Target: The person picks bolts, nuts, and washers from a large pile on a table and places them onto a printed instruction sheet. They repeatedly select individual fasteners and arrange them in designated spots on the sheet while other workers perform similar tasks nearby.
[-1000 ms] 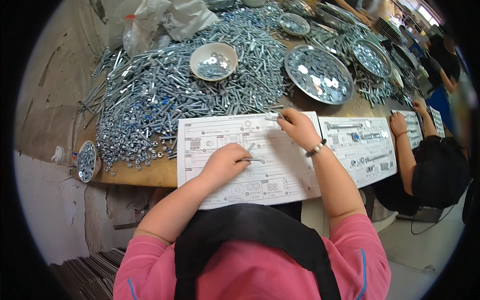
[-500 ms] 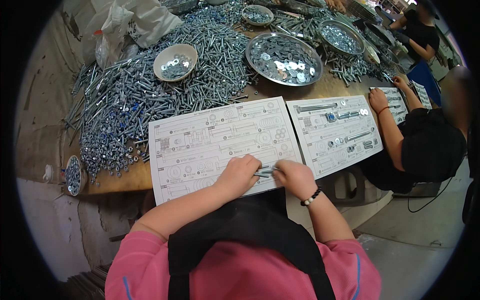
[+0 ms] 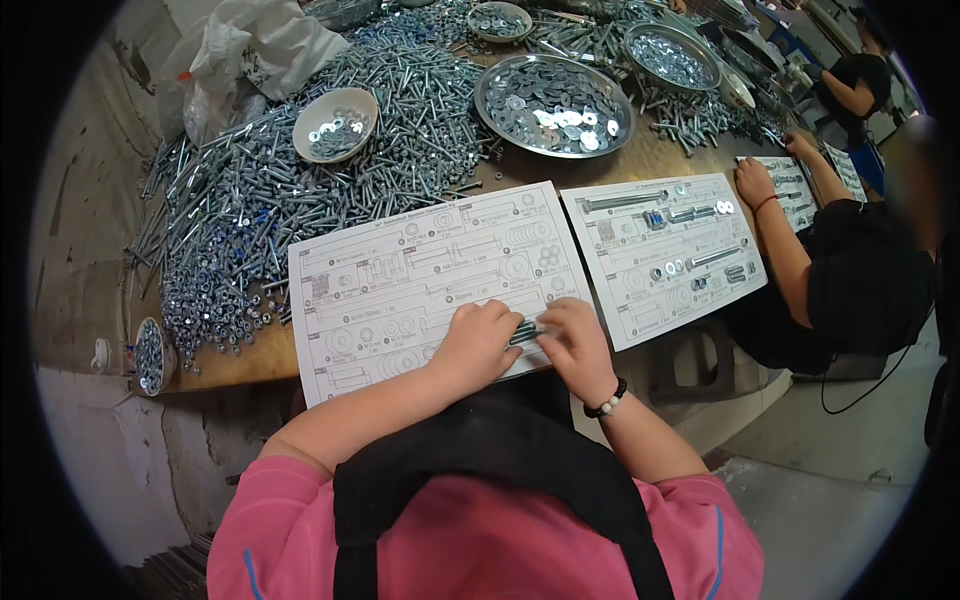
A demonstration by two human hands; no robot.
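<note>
Several silver bolts [image 3: 524, 332] are bunched together between my two hands, above the lower right part of a printed sheet with drawings of hardware [image 3: 400, 285]. My left hand [image 3: 478, 345] is closed around one end of the bunch, its fingers hiding part of it. At the other end, my right hand [image 3: 580, 350] has thumb and fingertips curved about the bolt ends. How many bolts there are cannot be made out. To the right lies a second printed sheet [image 3: 640, 235] with bolts, washers and nuts laid on it.
A big heap of loose bolts [image 3: 400, 130] covers the table's left and back. A washer bowl [image 3: 335, 125] sits on the heap, beside a metal tray of washers [image 3: 555, 105]. A bowl of nuts [image 3: 150, 355] stands at the left edge. A co-worker's arm [image 3: 785, 235] reaches in from the right.
My right hand has shifted slightly up and its fingers have lifted and spread a little around the bolt ends. The left hand keeps its hold. The whole view has shifted slightly.
</note>
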